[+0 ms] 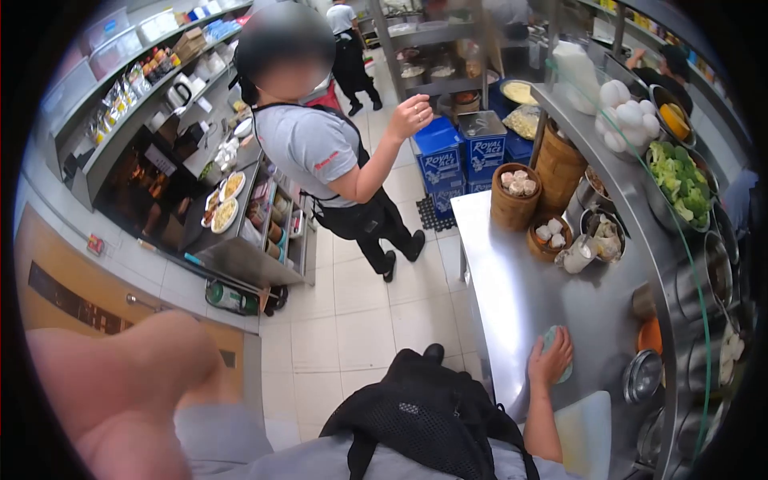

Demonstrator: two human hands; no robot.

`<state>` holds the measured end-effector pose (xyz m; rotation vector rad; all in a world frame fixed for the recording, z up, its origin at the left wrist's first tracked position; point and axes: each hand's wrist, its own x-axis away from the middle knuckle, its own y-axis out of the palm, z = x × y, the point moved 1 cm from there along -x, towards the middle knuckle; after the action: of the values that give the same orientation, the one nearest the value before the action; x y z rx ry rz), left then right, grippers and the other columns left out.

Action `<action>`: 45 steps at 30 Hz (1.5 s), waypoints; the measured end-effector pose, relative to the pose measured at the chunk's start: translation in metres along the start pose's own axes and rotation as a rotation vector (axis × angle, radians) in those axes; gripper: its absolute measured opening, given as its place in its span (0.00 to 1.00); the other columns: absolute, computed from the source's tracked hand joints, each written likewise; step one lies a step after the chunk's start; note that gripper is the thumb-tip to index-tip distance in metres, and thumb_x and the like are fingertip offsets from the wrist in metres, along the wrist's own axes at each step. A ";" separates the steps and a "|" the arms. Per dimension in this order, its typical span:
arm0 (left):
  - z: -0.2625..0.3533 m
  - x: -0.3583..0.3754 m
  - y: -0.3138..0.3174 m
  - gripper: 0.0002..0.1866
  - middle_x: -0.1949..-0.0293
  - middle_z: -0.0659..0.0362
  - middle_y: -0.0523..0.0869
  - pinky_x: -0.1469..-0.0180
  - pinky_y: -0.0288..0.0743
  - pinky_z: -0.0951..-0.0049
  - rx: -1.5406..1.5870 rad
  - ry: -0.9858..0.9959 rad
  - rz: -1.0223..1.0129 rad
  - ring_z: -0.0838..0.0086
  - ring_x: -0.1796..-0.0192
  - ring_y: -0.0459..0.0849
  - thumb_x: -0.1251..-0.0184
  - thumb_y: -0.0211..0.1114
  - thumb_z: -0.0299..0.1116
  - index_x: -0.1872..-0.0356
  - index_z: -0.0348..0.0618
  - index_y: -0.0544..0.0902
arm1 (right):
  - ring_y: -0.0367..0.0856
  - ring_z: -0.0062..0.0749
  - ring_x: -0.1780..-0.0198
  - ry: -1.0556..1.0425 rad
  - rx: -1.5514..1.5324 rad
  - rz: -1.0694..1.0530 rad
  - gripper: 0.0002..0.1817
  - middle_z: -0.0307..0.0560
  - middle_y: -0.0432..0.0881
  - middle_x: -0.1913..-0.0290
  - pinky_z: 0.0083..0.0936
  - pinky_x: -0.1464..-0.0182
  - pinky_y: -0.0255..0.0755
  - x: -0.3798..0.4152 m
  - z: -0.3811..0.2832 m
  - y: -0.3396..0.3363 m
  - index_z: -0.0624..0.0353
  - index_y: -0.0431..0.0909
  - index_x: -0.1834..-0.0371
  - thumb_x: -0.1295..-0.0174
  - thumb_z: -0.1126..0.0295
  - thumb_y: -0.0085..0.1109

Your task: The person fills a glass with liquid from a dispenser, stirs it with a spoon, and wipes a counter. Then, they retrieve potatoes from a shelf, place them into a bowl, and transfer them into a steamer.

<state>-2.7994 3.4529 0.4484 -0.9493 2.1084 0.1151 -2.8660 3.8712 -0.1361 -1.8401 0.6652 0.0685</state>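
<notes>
Holding a pale green cloth flat on the near half of the shiny steel counter with my right hand, fingers over it. Left arm's bent up by the lens, hand out of frame, so can't tell its state. Blue boxes past the counter's far end read "ROYAL ACE". Round bamboo steamers sit on that end, knobbly broccoli on the shelf above the counter.
</notes>
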 end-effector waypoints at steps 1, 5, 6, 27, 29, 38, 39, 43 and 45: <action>0.001 0.003 0.001 0.34 0.52 0.46 0.86 0.44 0.75 0.61 -0.001 -0.003 0.007 0.59 0.45 0.82 0.19 0.45 0.61 0.52 0.33 0.80 | 0.71 0.57 0.24 -0.004 0.008 -0.010 0.29 0.57 0.76 0.26 0.52 0.22 0.61 0.000 -0.001 -0.002 0.59 0.74 0.27 0.29 0.60 0.65; -0.005 0.008 -0.002 0.33 0.52 0.46 0.86 0.43 0.75 0.61 -0.019 -0.020 0.021 0.59 0.45 0.82 0.19 0.47 0.60 0.51 0.33 0.80 | 0.70 0.58 0.24 -0.016 0.002 -0.040 0.29 0.58 0.75 0.26 0.53 0.22 0.60 -0.001 -0.002 -0.006 0.61 0.73 0.28 0.29 0.61 0.65; -0.006 0.008 -0.003 0.33 0.51 0.46 0.86 0.43 0.75 0.61 -0.023 -0.023 0.020 0.59 0.45 0.82 0.19 0.47 0.60 0.51 0.33 0.80 | 0.70 0.58 0.24 -0.024 0.008 -0.045 0.29 0.58 0.75 0.26 0.53 0.22 0.60 0.000 0.001 -0.005 0.61 0.73 0.28 0.29 0.61 0.65; 0.005 0.010 -0.026 0.31 0.49 0.46 0.85 0.41 0.75 0.60 -0.092 0.005 0.043 0.59 0.44 0.81 0.21 0.53 0.58 0.46 0.34 0.79 | 0.72 0.58 0.26 -0.085 0.008 0.030 0.29 0.57 0.77 0.28 0.53 0.23 0.61 0.002 0.002 0.003 0.59 0.74 0.28 0.29 0.58 0.64; 0.005 0.010 -0.027 0.30 0.49 0.47 0.85 0.41 0.75 0.60 -0.093 0.003 0.044 0.59 0.44 0.81 0.21 0.54 0.58 0.46 0.34 0.79 | 0.72 0.58 0.26 -0.062 0.005 0.029 0.30 0.56 0.77 0.28 0.53 0.23 0.62 0.002 0.003 0.005 0.59 0.73 0.28 0.30 0.59 0.65; -0.001 0.017 -0.031 0.30 0.47 0.47 0.84 0.41 0.74 0.59 -0.101 0.031 0.047 0.60 0.43 0.81 0.22 0.56 0.56 0.44 0.34 0.78 | 0.72 0.58 0.26 -0.032 0.016 -0.001 0.29 0.58 0.76 0.26 0.54 0.23 0.61 0.002 0.001 0.003 0.61 0.73 0.29 0.31 0.62 0.66; -0.003 0.017 -0.030 0.30 0.47 0.47 0.84 0.41 0.74 0.59 -0.103 0.039 0.047 0.60 0.43 0.81 0.22 0.57 0.56 0.44 0.34 0.78 | 0.72 0.58 0.26 -0.026 0.006 0.010 0.29 0.58 0.76 0.26 0.54 0.23 0.61 0.005 0.001 0.003 0.61 0.73 0.29 0.31 0.62 0.66; -0.005 0.024 -0.028 0.30 0.47 0.47 0.84 0.40 0.74 0.59 -0.118 0.056 0.046 0.60 0.43 0.81 0.23 0.58 0.56 0.43 0.34 0.78 | 0.71 0.60 0.25 -0.034 0.031 0.004 0.30 0.60 0.74 0.26 0.54 0.22 0.61 0.004 0.006 0.005 0.63 0.72 0.29 0.32 0.63 0.66; -0.007 0.027 -0.027 0.30 0.47 0.47 0.84 0.40 0.74 0.59 -0.125 0.075 0.033 0.60 0.43 0.81 0.23 0.59 0.56 0.43 0.34 0.78 | 0.71 0.60 0.25 -0.039 0.007 0.008 0.30 0.61 0.74 0.26 0.54 0.23 0.61 0.001 0.006 0.010 0.64 0.72 0.29 0.31 0.63 0.66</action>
<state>-2.7971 3.4149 0.4401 -1.0063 2.2079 0.2339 -2.8680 3.8736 -0.1468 -1.8250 0.6446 0.1065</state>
